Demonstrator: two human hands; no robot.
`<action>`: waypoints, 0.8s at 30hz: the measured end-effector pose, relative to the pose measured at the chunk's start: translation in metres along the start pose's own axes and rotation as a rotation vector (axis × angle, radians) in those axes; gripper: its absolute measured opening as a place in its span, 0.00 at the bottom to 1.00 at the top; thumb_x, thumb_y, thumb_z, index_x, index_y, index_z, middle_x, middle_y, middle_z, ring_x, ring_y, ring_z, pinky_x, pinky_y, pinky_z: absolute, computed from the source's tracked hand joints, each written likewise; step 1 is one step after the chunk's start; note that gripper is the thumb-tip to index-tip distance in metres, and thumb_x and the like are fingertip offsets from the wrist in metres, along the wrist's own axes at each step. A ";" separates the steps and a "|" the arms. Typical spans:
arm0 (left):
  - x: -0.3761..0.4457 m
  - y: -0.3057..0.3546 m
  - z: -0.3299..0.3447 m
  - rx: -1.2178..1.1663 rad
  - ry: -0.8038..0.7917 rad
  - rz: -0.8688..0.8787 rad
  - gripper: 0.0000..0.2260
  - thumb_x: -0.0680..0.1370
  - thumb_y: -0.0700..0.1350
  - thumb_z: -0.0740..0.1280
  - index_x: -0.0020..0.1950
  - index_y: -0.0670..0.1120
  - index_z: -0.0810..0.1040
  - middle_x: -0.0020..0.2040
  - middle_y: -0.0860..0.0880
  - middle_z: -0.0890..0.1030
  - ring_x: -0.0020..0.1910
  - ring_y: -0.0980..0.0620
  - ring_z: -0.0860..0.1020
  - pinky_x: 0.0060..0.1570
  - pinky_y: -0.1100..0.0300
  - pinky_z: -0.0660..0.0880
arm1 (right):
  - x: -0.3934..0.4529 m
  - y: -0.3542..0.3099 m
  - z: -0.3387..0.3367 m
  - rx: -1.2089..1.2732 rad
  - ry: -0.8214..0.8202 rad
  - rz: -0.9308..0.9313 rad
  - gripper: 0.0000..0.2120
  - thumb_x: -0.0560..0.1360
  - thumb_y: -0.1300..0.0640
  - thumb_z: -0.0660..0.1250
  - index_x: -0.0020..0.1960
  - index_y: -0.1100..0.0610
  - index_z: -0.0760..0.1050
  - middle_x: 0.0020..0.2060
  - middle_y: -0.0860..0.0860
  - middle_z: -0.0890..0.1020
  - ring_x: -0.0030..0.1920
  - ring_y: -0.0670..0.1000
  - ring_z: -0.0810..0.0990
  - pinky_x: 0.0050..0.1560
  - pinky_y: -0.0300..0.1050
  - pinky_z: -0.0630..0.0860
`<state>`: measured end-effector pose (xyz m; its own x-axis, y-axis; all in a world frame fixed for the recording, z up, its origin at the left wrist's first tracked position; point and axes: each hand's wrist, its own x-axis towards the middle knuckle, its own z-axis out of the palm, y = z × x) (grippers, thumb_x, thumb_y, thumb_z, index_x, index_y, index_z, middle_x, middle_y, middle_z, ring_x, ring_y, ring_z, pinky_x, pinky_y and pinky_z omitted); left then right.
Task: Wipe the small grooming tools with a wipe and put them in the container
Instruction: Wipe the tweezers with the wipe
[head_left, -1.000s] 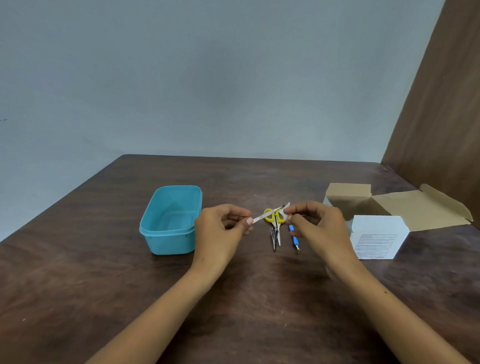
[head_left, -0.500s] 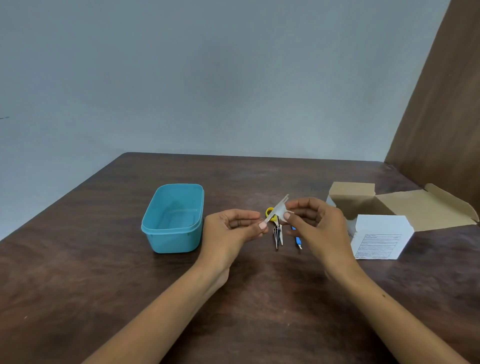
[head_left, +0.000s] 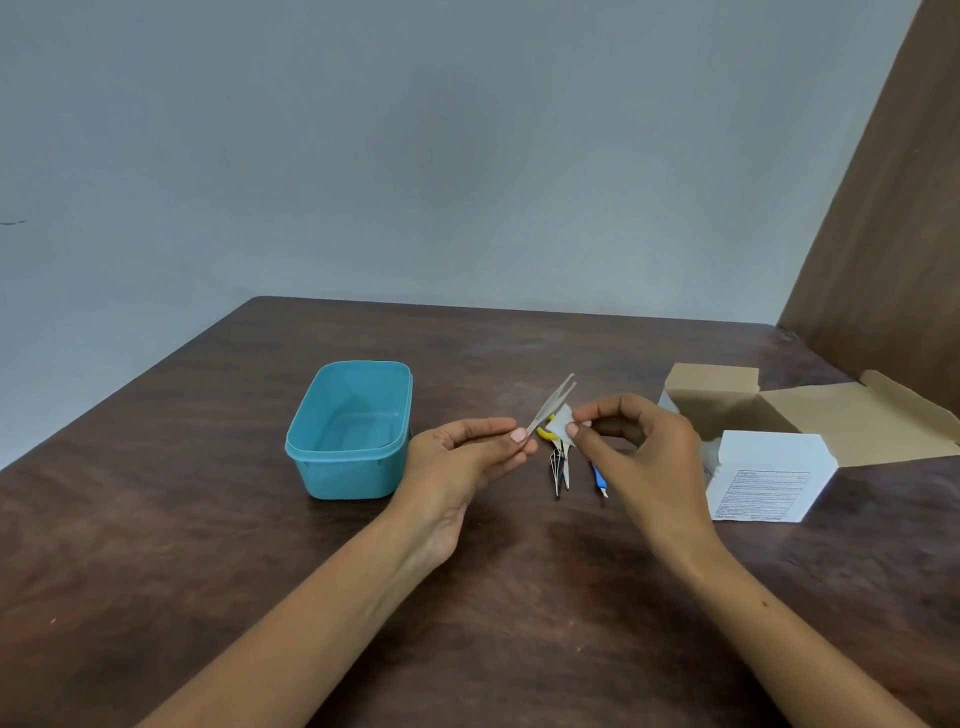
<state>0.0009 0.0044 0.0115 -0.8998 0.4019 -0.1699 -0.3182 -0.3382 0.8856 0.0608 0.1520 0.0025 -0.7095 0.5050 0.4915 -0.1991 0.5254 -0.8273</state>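
Pinching one end of the silver tweezers (head_left: 551, 402) between thumb and fingertips, the left hand (head_left: 467, 457) is held above the table (head_left: 156, 545), and the tweezers are pointed up and away. A small white wipe (head_left: 562, 425) is pinched by the right hand (head_left: 639, 447) and is touching the tweezers. The yellow-handled scissors (head_left: 560, 467) and a blue tool (head_left: 599, 478) are lying on the table under the hands. The teal container (head_left: 348, 431) is standing to the left, and an open cardboard box (head_left: 779, 441) to the right.
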 end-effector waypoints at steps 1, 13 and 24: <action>-0.001 0.000 0.000 -0.006 -0.006 -0.008 0.10 0.70 0.30 0.71 0.51 0.34 0.80 0.38 0.42 0.85 0.37 0.51 0.85 0.36 0.66 0.80 | -0.001 -0.002 0.000 -0.019 0.031 -0.052 0.07 0.69 0.65 0.73 0.40 0.54 0.80 0.38 0.46 0.83 0.41 0.42 0.82 0.40 0.30 0.77; -0.004 -0.002 0.003 0.129 -0.043 0.058 0.11 0.69 0.29 0.72 0.49 0.36 0.79 0.42 0.39 0.85 0.38 0.50 0.85 0.37 0.64 0.81 | 0.002 0.000 -0.003 -0.275 0.116 -0.464 0.07 0.69 0.68 0.72 0.43 0.60 0.79 0.38 0.49 0.83 0.39 0.45 0.81 0.43 0.29 0.75; -0.004 0.000 0.001 0.166 -0.028 0.130 0.11 0.68 0.28 0.72 0.49 0.36 0.80 0.38 0.42 0.85 0.38 0.51 0.85 0.37 0.64 0.81 | -0.003 0.006 0.006 -0.305 -0.079 -0.562 0.07 0.69 0.65 0.73 0.45 0.56 0.81 0.41 0.48 0.84 0.41 0.46 0.82 0.40 0.44 0.79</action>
<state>0.0044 0.0031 0.0128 -0.9206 0.3884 -0.0399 -0.1449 -0.2450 0.9586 0.0576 0.1494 -0.0057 -0.6033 0.0501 0.7960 -0.3621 0.8721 -0.3292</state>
